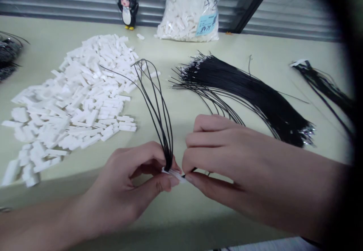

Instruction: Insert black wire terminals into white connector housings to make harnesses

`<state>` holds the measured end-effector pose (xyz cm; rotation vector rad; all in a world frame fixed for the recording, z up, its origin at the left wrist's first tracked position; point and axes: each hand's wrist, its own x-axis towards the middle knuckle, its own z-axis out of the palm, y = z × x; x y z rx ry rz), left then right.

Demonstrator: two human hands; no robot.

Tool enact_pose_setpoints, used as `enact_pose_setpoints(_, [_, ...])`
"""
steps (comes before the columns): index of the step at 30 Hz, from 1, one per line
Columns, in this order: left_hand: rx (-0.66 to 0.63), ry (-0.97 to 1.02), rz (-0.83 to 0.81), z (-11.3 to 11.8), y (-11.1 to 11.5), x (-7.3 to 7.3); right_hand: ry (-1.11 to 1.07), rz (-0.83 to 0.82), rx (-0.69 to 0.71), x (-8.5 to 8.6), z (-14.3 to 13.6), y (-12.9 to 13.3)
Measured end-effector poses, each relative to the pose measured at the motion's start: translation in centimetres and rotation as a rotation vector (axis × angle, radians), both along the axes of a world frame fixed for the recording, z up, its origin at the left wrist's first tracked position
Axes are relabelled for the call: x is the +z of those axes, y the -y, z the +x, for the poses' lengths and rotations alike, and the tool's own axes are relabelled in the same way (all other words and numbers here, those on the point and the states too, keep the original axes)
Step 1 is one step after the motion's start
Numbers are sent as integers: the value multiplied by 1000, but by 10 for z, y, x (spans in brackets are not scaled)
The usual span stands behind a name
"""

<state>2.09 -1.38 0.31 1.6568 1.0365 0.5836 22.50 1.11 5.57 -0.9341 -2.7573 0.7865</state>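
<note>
Between thumb and fingers, my left hand (136, 183) grips a small white connector (176, 174) at the lower middle. Several black wires (159, 118) rise from the connector's left part and loop above it. My right hand (221, 160) is closed in a pinch on a black wire (190, 172), whose end is at the connector's right part. Much of that wire is hidden by the fingers. Beyond my right hand lies a thick bundle of black wires (249, 88) with bare metal ends.
A wide heap of white connectors (76, 96) covers the left of the table (159, 50). At the back stand a penguin figurine (127, 7) and a clear bag of white connectors (188, 14). More dark wires lie at the far right (323, 84) and far left (8, 54).
</note>
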Motion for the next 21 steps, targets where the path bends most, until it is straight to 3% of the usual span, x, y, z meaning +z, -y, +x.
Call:
enact_pose_setpoints(7, [64, 106, -80, -2, 0, -2, -12, 140, -3, -5, -11, 8])
enact_pose_setpoints(12, [115, 193, -101, -1, 0, 0, -7, 257, 68, -8, -19, 13])
enact_pose_setpoints(21, [157, 241, -175, 2, -4, -2, -53, 79, -74, -13, -16, 6])
